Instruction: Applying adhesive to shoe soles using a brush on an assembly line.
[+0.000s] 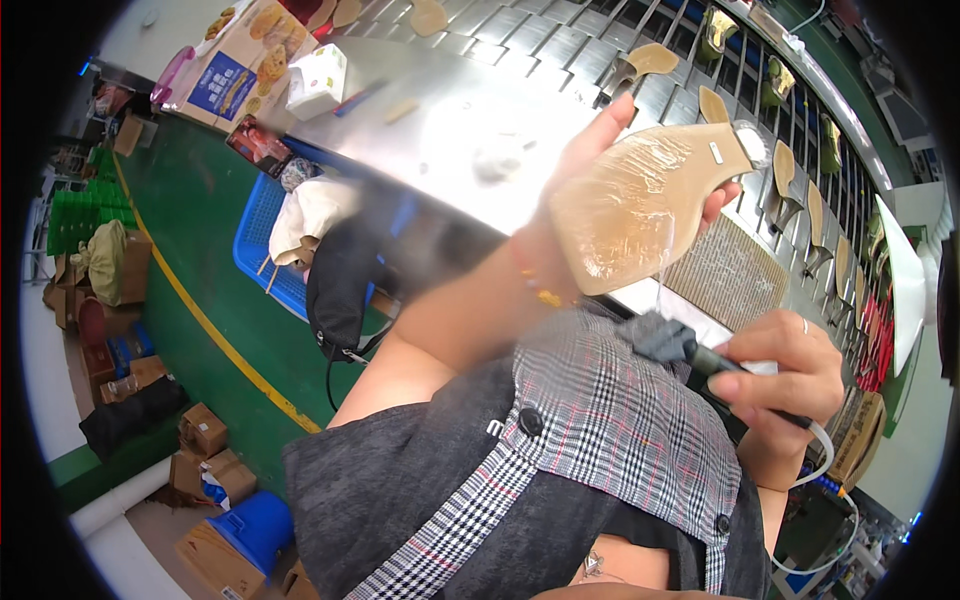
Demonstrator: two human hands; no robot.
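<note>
My left hand is wrapped round the edges of a beige insole, its thumb on the far side and fingertips on the right. The insole is broad at one end and narrow at the other, with a glossy, wrinkled surface and a small white label. Lower right, my right hand grips a dark-handled tool between thumb and fingers. A soft-looking grey head tips this tool, and a white tube trails from its other end. The grey head is apart from the insole, just below it.
A slatted metal conveyor carries several beige insoles along the far side and right. A ribbed tan pad lies beyond my hands. Left stand a snack carton, a tissue pack, a blue basket and a black bag.
</note>
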